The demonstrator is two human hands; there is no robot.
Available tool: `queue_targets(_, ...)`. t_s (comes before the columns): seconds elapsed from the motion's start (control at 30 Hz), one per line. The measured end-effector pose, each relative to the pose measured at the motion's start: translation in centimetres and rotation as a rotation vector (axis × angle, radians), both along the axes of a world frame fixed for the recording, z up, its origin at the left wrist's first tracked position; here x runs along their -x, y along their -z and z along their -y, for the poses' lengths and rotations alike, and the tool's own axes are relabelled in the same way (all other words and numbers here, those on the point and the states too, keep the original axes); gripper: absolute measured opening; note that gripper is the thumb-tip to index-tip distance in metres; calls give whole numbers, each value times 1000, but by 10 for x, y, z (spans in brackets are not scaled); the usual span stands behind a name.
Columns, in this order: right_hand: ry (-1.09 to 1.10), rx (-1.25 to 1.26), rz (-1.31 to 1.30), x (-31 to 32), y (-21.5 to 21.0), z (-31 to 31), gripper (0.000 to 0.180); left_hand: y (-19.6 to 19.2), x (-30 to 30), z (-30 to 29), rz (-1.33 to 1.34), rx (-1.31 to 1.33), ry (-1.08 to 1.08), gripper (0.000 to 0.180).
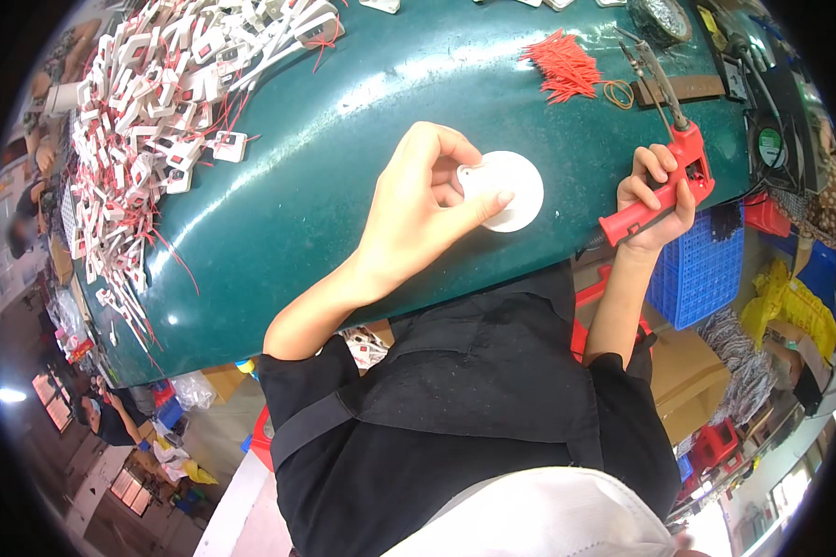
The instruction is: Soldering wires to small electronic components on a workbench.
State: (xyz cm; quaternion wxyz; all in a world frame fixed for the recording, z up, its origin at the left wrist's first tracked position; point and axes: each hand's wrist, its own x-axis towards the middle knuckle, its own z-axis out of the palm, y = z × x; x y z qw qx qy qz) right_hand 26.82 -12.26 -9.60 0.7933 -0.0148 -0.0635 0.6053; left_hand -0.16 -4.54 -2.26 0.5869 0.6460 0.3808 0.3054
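Note:
My left hand point(404, 209) pinches a round white disc-shaped part point(518, 190) over the near part of the green tabletop point(362, 121). The thumb lies across its face, and the fingers curl at its left edge. At the right, my right hand point(655, 200) is wrapped round the red handle of a soldering gun point(685, 148). Its thin metal tip points up and away from me, apart from the disc. What lies under the disc is hidden.
Many white plastic parts with red wires point(172, 107) are heaped at the left. Far right lie a bundle of short red wires or tubes point(565, 70), a brown bar point(683, 89) and a roll of tape point(661, 20). A blue crate point(701, 269) stands below the table's right edge.

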Motion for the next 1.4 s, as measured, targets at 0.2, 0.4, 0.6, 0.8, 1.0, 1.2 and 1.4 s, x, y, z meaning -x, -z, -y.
queue_targets(0.2,5,6,9,-2,-1,-1,52,-3,-4,0,69,275,-3,30)
queue_targets(0.4,-7,6,21,-2,-5,-6,49,-15,-13,1,-603,-569,170,27)
queue_targets(0.6,15,14,8,4,-6,-2,47,-4,-2,0,-400,-753,122,70)
queue_targets(0.8,11,5,35,4,-5,3,40,4,6,-2,-308,-562,275,64)
queue_targets(1.0,0,-18,133,14,-25,-2,34,6,29,-18,-386,-601,201,66)
queue_targets(1.2,27,-51,293,32,-50,-7,72,15,74,-101,-595,-1023,-257,39)
queue_targets(1.4,-14,-48,523,60,-72,-16,85,54,113,-135,-867,-1214,-477,23)
